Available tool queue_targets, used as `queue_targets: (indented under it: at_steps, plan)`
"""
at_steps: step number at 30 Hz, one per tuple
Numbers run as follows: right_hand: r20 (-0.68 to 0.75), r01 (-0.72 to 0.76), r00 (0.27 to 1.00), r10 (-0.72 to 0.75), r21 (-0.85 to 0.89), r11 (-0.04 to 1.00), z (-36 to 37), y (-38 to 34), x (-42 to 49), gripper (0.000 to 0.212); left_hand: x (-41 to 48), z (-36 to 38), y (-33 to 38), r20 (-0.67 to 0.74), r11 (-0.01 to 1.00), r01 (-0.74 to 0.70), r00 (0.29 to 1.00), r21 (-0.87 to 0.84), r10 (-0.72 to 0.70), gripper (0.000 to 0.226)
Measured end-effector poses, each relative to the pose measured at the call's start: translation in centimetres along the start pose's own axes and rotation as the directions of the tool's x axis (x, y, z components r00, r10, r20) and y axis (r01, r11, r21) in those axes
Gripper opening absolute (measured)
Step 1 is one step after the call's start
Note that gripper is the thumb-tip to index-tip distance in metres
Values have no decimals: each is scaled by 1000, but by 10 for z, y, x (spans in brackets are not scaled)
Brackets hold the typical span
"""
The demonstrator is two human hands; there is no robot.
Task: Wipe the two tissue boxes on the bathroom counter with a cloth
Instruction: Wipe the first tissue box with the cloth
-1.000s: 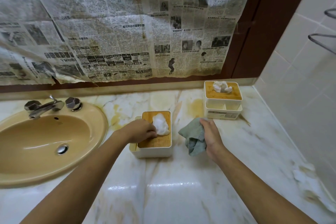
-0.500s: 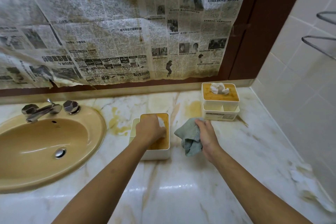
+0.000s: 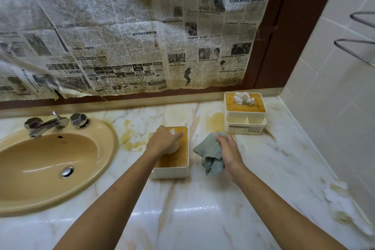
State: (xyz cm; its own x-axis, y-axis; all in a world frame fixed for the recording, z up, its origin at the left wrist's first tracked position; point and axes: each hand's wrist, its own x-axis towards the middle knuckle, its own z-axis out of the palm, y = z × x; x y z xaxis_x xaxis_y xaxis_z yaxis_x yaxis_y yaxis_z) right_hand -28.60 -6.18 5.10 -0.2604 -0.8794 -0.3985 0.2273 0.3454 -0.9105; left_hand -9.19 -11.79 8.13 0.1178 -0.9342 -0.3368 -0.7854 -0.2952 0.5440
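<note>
Head camera view: the near tissue box (image 3: 172,172) sits on the desk (image 3: 203,219) just right of the sink (image 3: 50,160), and the far tissue box (image 3: 245,126) stands in the back corner by the tiled wall. The left hand (image 3: 164,142) lies on the near box's brown lid, over its tissue (image 3: 172,131); whether its fingers pinch the tissue or only press it, I cannot tell. The right hand (image 3: 229,148) grips the bunched cloth (image 3: 209,154) in its fingers, just right of that box. To wipe well, steady the box with the left hand, lay a flat fold of cloth on the lid, sweep around the tissue, then go down the white sides.
</note>
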Motion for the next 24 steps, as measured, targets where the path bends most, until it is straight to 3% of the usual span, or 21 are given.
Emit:
queue_targets:
  at_steps: [2,5,8,12,15,21,24]
  plan:
    - [3,0,1000,0,2,1000,-1,0,0,21,1,1,-3,-1,1000,13,1000,26,-13,59]
    - [5,0,1000,0,1,1000,-1,0,0,21,1,4,-6,-23,999,25,999,25,-24,38]
    - [6,-14,1000,14,-10,1000,-2,1,0,23,-1,3,-3,-14,1000,3,1000,19,-3,38]
    - [9,-22,1000,22,-21,1000,-2,2,-1,22,2,2,0,6,997,28,1000,-67,-28,34]
    - [10,-11,1000,11,-48,999,-1,1,-1,22,2,2,2,26,992,45,999,-114,-43,18]
    - [30,16,999,-12,-103,995,0,-3,-4,20,1,5,6,78,962,97,994,-256,-80,41]
    - [52,10,999,-6,-81,997,1,-3,-6,22,4,-1,1,146,988,41,989,-151,-19,15]
